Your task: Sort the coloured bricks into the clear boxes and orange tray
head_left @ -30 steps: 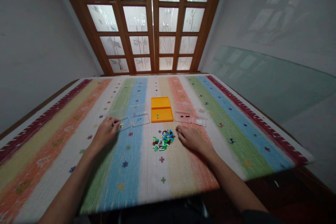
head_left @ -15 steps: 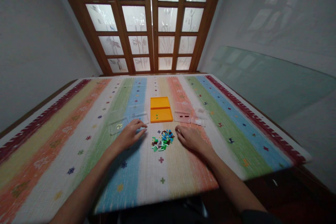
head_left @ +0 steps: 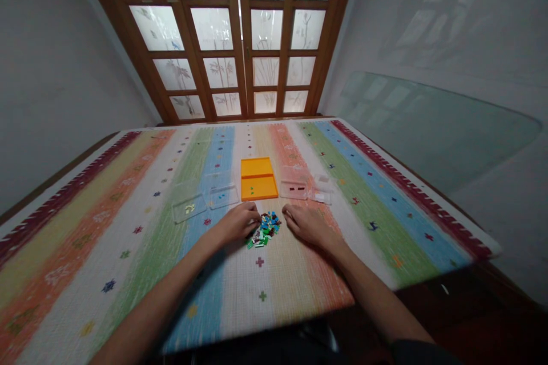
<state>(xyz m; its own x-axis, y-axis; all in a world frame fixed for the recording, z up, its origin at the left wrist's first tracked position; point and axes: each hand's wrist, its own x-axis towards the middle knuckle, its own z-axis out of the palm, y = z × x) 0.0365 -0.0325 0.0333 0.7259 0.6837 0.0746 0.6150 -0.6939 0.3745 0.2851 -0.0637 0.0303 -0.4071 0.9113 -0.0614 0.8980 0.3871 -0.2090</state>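
A small pile of tiny coloured pieces (head_left: 264, 229), green, blue and dark, lies on the striped cloth between my hands. My left hand (head_left: 237, 222) is at the pile's left edge, its fingertips drawn together among the pieces; what they pinch is too small to see. My right hand (head_left: 306, 223) rests palm down just right of the pile, fingers curled in with nothing visible in them. Behind the pile sits an orange tray (head_left: 258, 178) with a few small pieces in it.
Clear shallow trays flank the orange one: one with yellow bits (head_left: 188, 208), another (head_left: 223, 195) on the left, one with red bits (head_left: 294, 189) and a further one (head_left: 322, 196) on the right. The table's front edge (head_left: 265, 328) is near my arms. A glass sheet (head_left: 428, 125) leans at the right wall.
My left hand has travelled right, from the clear tray with yellow bits to the pile of pieces, and its fingers have closed. My right hand has stayed put.
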